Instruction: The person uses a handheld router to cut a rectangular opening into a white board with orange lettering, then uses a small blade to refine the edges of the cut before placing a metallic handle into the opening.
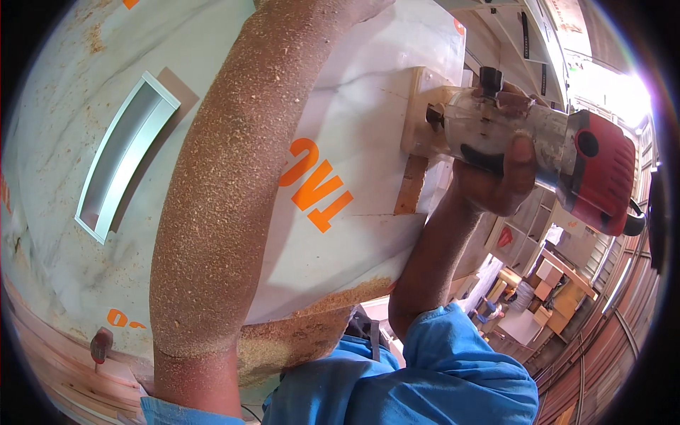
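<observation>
My right hand (511, 180) grips a trim router (602, 166) with a clear, dusty base, black knobs and a red motor end. The router lies sideways, its base against a pale wooden piece (423, 117) at the edge of a marble-patterned panel (368, 156) under film with orange print. My left forearm, coated in sawdust, reaches across the panel. Only part of my left hand (354, 8) shows at the top edge, and its fingers are out of sight. Left of that forearm, a long silver recessed pull handle (127, 159) is on the panel.
A red-handled tool (101, 345) is at the lower left, by wooden strips (78, 375). Sawdust (297, 340) is heaped along the panel's near edge. Boards and boxes (545, 297) fill the background at right, beside a corrugated wall (623, 319).
</observation>
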The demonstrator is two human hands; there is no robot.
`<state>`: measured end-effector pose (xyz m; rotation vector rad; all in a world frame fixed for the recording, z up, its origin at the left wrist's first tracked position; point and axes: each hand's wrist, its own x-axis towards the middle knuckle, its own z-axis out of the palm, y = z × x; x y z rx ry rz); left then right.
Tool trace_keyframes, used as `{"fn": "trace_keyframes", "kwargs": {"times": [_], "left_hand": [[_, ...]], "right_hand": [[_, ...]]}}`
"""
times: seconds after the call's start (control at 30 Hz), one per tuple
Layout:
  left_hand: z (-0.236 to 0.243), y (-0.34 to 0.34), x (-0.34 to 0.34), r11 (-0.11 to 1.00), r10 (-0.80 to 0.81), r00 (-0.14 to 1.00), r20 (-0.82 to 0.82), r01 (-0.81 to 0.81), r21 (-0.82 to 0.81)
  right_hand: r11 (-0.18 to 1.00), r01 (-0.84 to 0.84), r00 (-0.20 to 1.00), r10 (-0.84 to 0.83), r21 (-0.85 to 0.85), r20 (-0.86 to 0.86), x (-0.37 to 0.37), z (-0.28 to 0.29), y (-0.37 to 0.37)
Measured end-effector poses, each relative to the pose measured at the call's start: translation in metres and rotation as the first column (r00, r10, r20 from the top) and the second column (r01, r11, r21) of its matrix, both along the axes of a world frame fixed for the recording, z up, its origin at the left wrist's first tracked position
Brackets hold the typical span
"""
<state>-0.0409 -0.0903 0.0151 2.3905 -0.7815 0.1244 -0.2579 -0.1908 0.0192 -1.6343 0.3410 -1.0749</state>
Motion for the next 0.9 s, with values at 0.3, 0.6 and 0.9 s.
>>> {"fn": "trace_keyframes", "kwargs": {"times": [0.3,0.6,0.9], "left_hand": [[0.005,0.003,-0.005,1.000,0.014,1.000,-0.005,-0.014,0.002],[0.006,-0.001,-0.001,0.998,0.005,0.996,-0.091,0.001,0.058],[0.005,0.001,-0.004,0.998,0.014,0.999,-0.046,-0.011,0.058]], "right_hand": [[0.991,-0.078,0.996,0.072,0.107,0.054,-0.033,0.001,0.019],[0.998,-0.010,0.993,0.003,-0.054,-0.120,-0.066,0.017,0.066],[0.988,0.153,0.987,-0.153,0.010,-0.050,-0.031,0.005,0.060]]}}
